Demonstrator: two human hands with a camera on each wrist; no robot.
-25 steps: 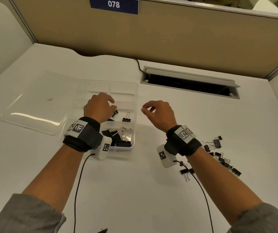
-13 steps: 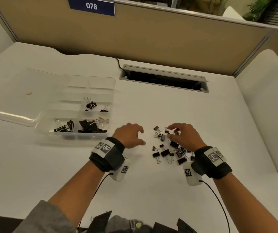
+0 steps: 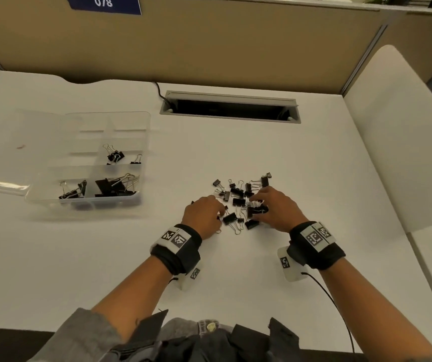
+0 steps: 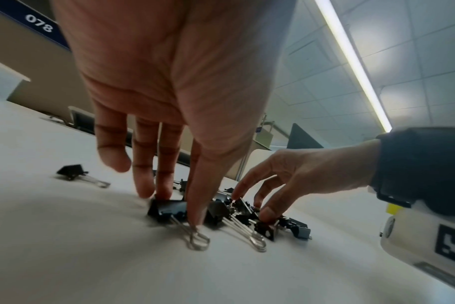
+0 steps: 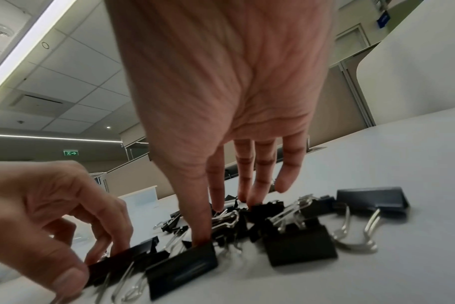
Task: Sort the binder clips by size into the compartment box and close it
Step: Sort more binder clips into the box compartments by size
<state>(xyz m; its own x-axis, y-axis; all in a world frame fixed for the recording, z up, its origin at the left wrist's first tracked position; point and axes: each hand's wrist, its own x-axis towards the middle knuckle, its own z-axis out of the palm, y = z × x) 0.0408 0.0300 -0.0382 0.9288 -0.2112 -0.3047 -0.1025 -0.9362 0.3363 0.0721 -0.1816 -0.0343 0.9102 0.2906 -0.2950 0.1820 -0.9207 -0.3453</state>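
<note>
spanning the whole scene was a white desk (image 3: pixel 235 278) backed by a tan partition (image 3: pixel 235 48) carrying a blue plate marked 078 (image 3: pixel 104 3), with a recessed cable slot (image 3: pixel 230 107) at the far middle. next in size, a clear compartment box (image 3: pixel 145 131) stood at the desk's left, its lid (image 3: pixel 0 163) laid flat open to the left; larger black clips filled two near compartments, smaller ones a middle compartment. then the left hand (image 3: pixel 204 216), fingers extended downward, fingertips (image 4: pixel 196 216) touching a binder clip (image 4: pixel 169 207) at the pile's left edge; no closed grasp was visible. the right hand (image 3: pixel 277 211) reached down likewise, fingers straight and spread, tips among the clips, gripping nothing that could be seen. smallest, the loose pile of binder clips (image 3: pixel 238 201) lay on the desk between and just beyond both hands, well apart from the box, black bodies with silver wire handles, mixed sizes; one stray clip (image 4: pixel 71 171) sat apart to the left.
</note>
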